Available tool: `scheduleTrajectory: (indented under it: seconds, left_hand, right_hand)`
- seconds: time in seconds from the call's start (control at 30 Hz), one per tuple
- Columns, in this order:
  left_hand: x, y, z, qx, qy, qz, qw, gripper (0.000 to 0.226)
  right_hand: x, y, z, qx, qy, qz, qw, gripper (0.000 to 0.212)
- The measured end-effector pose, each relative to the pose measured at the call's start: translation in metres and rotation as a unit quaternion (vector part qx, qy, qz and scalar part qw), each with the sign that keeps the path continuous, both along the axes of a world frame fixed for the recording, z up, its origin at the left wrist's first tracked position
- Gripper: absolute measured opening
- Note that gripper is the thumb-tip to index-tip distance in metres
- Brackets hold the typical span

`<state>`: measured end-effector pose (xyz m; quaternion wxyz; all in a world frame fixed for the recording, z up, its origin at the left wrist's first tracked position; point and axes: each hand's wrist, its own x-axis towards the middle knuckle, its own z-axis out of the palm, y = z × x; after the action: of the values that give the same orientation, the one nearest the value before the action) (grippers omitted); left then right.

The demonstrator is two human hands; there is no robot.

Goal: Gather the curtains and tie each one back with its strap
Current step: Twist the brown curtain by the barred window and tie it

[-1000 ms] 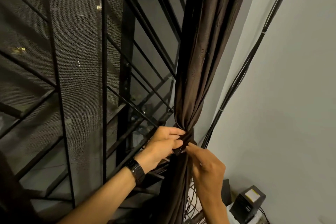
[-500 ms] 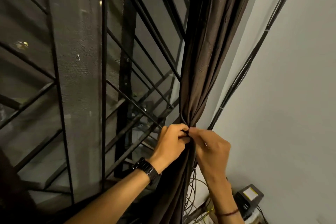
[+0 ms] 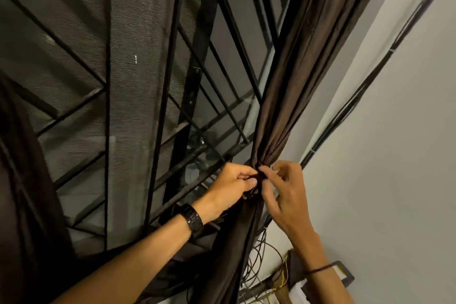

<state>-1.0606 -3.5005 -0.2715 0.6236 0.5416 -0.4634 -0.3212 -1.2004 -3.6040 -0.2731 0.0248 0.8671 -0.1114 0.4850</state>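
Rising from the lower edge of the frame, two bare forearms meet just below centre: a black watch (image 3: 192, 221) bands the left wrist, a thin dark cord (image 3: 317, 270) the right. The left hand (image 3: 230, 186) curls thumb and fingers round the dark strap (image 3: 259, 177), and the right hand (image 3: 287, 196), close against it, pinches the same strap with its fingertips. The strap sits at the cinched waist of the brown curtain (image 3: 283, 111), which fans toward the upper right. Behind, across left and centre, stands a black window grille (image 3: 107, 106) backed with mesh; black cables (image 3: 370, 80) climb the pale wall (image 3: 399, 168) at right.
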Motion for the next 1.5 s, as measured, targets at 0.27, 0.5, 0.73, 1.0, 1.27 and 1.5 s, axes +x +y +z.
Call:
scheduleTrajectory:
  seconds: [0.27, 0.5, 0.73, 1.0, 1.27, 1.5]
  left_hand:
    - [0.006, 0.008, 0.012, 0.020, -0.143, -0.010, 0.989, 0.013]
    - [0.003, 0.017, 0.020, -0.066, -0.100, 0.112, 0.986, 0.031]
    - [0.010, 0.015, 0.018, -0.052, -0.178, 0.109, 0.977, 0.012]
    - [0.014, 0.002, 0.011, -0.048, -0.196, 0.118, 0.972, 0.005]
    - [0.011, -0.007, 0.019, -0.031, -0.239, 0.140, 0.961, 0.005]
    - [0.029, -0.005, 0.033, -0.087, -0.397, 0.186, 0.895, 0.008]
  right_hand:
    - [0.002, -0.002, 0.023, -0.071, 0.178, -0.126, 0.973, 0.042]
    - [0.000, -0.001, 0.024, -0.010, 0.281, -0.158, 0.947, 0.050]
    - [-0.007, 0.005, 0.022, 0.010, 0.293, -0.104, 0.950, 0.026]
    - [-0.019, 0.020, 0.013, 0.010, 0.146, -0.088, 0.985, 0.042]
    - [-0.028, 0.015, 0.014, -0.044, 0.153, -0.092, 0.983, 0.026]
    - [-0.048, -0.005, 0.040, -0.166, 0.267, -0.037, 0.949, 0.023]
